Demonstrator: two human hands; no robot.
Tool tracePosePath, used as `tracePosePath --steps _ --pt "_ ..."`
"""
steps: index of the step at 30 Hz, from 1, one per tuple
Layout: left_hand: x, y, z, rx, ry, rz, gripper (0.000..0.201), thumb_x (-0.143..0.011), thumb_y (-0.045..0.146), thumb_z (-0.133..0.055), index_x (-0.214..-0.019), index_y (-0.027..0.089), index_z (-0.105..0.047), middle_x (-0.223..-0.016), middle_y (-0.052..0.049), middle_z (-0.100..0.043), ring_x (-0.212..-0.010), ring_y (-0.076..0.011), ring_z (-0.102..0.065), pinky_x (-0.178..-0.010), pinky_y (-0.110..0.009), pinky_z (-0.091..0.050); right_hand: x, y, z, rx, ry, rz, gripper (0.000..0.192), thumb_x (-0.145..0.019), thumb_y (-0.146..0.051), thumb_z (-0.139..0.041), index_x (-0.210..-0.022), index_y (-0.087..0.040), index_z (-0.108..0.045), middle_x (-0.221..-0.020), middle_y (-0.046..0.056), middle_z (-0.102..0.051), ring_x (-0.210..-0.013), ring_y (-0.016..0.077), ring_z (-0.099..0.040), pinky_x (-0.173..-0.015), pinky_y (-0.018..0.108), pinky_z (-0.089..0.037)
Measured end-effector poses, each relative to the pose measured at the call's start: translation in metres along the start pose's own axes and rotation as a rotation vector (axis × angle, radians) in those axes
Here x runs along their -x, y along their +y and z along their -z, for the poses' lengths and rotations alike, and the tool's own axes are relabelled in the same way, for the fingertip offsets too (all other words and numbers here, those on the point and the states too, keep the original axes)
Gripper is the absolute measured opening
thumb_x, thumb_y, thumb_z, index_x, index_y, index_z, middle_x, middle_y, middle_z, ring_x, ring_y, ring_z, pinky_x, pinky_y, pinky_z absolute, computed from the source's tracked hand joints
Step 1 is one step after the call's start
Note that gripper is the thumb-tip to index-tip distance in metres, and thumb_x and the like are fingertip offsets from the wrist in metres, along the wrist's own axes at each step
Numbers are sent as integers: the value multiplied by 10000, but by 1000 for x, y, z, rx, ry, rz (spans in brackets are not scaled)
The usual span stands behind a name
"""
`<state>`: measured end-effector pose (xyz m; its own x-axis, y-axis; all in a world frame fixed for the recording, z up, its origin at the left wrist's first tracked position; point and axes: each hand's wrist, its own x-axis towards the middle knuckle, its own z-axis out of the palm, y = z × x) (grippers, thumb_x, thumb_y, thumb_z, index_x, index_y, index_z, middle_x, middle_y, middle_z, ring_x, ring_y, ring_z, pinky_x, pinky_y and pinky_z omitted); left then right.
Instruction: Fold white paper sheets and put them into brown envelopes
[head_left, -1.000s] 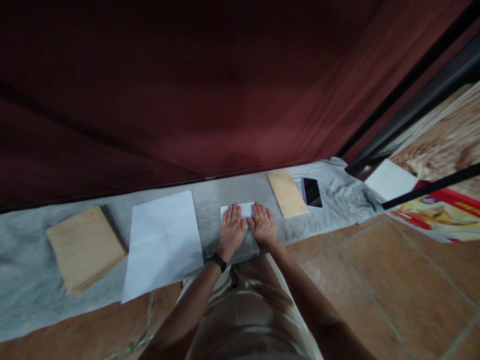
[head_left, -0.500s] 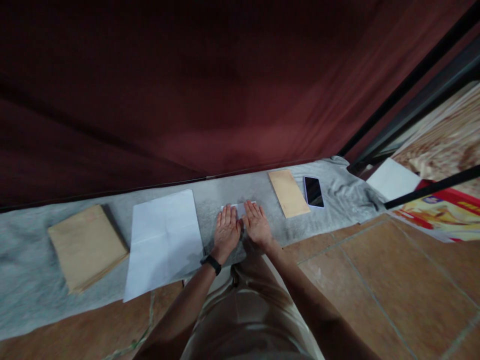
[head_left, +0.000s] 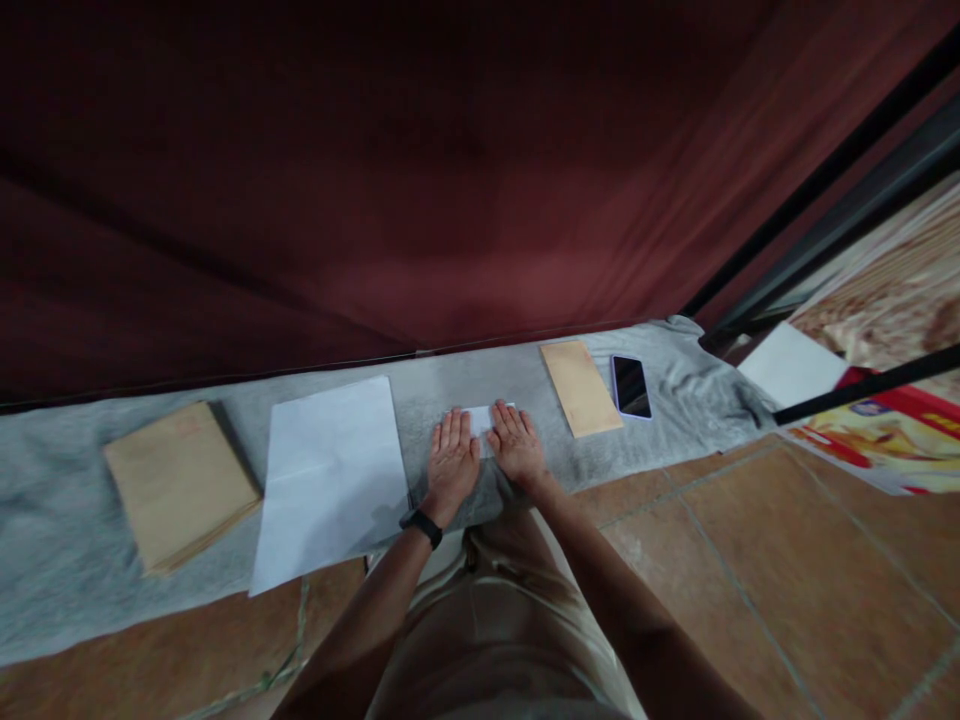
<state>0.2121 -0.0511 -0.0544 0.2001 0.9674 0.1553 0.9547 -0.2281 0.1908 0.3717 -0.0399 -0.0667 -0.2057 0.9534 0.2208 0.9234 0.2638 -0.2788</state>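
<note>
My left hand point(head_left: 452, 462) and my right hand point(head_left: 514, 446) lie flat, side by side, palms down on a small folded white paper point(head_left: 479, 418) that rests on a grey cloth point(head_left: 465, 385) spread over the floor. Only the paper's far edge shows between and beyond my fingers. A black band sits on my left wrist. To the left of my hands lies a stack of white sheets point(head_left: 328, 478). A brown envelope point(head_left: 580, 387) lies to the right.
A pile of brown envelopes point(head_left: 178, 483) rests at the cloth's left end. A dark phone point(head_left: 631, 386) lies beside the single envelope. A dark red curtain hangs behind. Tiled floor lies to the right, with a white sheet point(head_left: 791, 364) and a printed banner point(head_left: 877, 437).
My hands have drawn closer together and pressed down over the folded paper, so less of it shows. The view has shifted slightly.
</note>
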Motion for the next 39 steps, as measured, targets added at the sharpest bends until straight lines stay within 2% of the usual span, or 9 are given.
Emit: tracePosePath --steps 9,15,19,24,28,31,39 --pt "8 -14 3 -2 50 19 603 -1024 299 -316 -1585 79 -344 -1641 -137 -366 -1557 -263 -275 -1273 -492 -219 11 14 7 8 36 -54 588 -1072 -427 -375 -1582 -134 -380 -1614 140 -416 -1486 292 -402 -1245 509 -225" --pt "9 -15 9 -21 48 34 600 -1028 306 -308 -1578 72 -358 -1630 -143 -385 -1556 -281 -275 -1273 -516 -213 16 20 11 19 44 -55 591 -1070 -415 -379 -1587 -129 -367 -1610 148 -422 -1484 295 -402 -1238 509 -230" --pt "3 -3 11 -17 56 50 591 -1023 286 -320 -1572 70 -370 -1618 -160 -404 -1555 -290 -277 -1272 -526 -216 16 19 11 28 41 -55 590 -1073 -416 -372 -1587 -127 -365 -1614 148 -417 -1484 301 -399 -1232 516 -236" --pt "-9 23 4 48 -24 -101 570 -1039 273 -303 -1567 69 -375 -1647 -138 -362 -1560 -259 -262 -1276 -470 -242 16 18 11 22 50 -58 579 -1068 -403 -390 -1580 -133 -381 -1613 145 -423 -1486 302 -394 -1234 516 -227" --pt "-15 31 -1 46 -49 -119 557 -1047 282 -301 -1565 98 -390 -1661 -119 -341 -1570 -269 -232 -1280 -487 -219 16 19 10 25 51 -61 568 -1066 -388 -394 -1566 -121 -403 -1609 140 -430 -1490 303 -388 -1241 515 -220" --pt "-15 26 -3 28 -26 -81 558 -1044 296 -312 -1565 113 -397 -1669 -120 -320 -1574 -273 -217 -1280 -498 -207 16 18 11 26 55 -65 573 -1068 -402 -392 -1566 -119 -403 -1605 141 -435 -1488 300 -392 -1239 517 -234" --pt "-10 0 -2 -21 11 4 603 -1039 328 -311 -1579 63 -351 -1653 -153 -340 -1564 -269 -255 -1280 -476 -206 16 14 14 12 67 -81 581 -1066 -402 -397 -1574 -121 -387 -1613 148 -418 -1488 303 -395 -1240 525 -239"
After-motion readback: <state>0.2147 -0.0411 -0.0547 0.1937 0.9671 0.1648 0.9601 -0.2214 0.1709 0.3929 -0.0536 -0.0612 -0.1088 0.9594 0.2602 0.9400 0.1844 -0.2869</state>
